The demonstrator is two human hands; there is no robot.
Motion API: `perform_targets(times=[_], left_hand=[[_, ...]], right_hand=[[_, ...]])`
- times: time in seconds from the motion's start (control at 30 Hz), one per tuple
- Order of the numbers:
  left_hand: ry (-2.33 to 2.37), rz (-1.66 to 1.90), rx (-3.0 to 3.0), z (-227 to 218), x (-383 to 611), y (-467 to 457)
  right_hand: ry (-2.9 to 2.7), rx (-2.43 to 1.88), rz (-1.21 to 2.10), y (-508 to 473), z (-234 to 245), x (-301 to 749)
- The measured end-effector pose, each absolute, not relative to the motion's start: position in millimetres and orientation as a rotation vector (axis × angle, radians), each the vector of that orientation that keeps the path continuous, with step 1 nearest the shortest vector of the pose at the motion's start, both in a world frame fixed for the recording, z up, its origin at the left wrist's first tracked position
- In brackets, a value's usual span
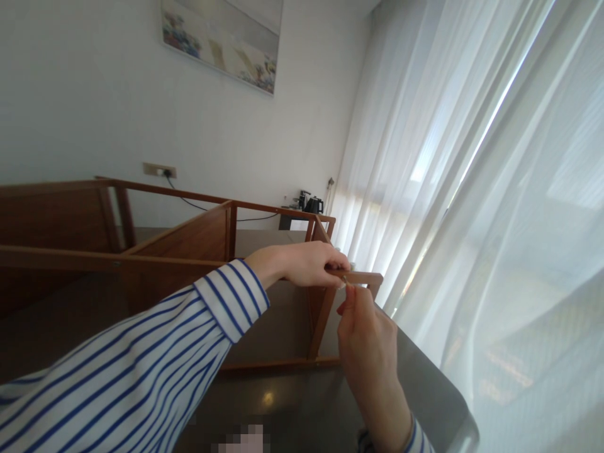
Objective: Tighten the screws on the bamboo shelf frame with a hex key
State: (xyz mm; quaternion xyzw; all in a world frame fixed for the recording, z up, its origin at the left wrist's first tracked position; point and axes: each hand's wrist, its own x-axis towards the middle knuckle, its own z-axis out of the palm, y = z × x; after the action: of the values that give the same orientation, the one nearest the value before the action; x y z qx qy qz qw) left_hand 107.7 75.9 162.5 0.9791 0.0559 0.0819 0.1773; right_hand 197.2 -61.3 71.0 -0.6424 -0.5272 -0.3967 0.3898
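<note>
A brown wooden frame (229,233) with several panels and rails lies across the table in the head view. My left hand (306,263) reaches over it from the left, its fingers wrapped round the end of a top rail (365,277) near the frame's right side. Just below that rail, my right hand (368,336) is closed in a pinch. Between its thumb and finger sits a small, thin, metal-looking piece (346,280), held against the rail's side. The piece resembles a screw, but it is too small to tell for sure.
The dark table (425,368) has a rounded right corner. White sheer curtains (472,189) hang close to its right side. Behind the frame, a black kettle (313,205) stands by the wall. A black cable (191,202) runs from a wall socket (151,169).
</note>
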Motion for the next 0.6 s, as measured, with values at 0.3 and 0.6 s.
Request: perform_targets(times=[0.3, 0.6], left_hand=[[0.184, 0.220, 2.784, 164, 106, 74], [0.215, 0.281, 2.808, 163, 104, 72]], right_hand=[[-1.359, -1.746, -0.944, -63, 66, 201], [-1.449, -1.725, -0.955, -73, 76, 204]])
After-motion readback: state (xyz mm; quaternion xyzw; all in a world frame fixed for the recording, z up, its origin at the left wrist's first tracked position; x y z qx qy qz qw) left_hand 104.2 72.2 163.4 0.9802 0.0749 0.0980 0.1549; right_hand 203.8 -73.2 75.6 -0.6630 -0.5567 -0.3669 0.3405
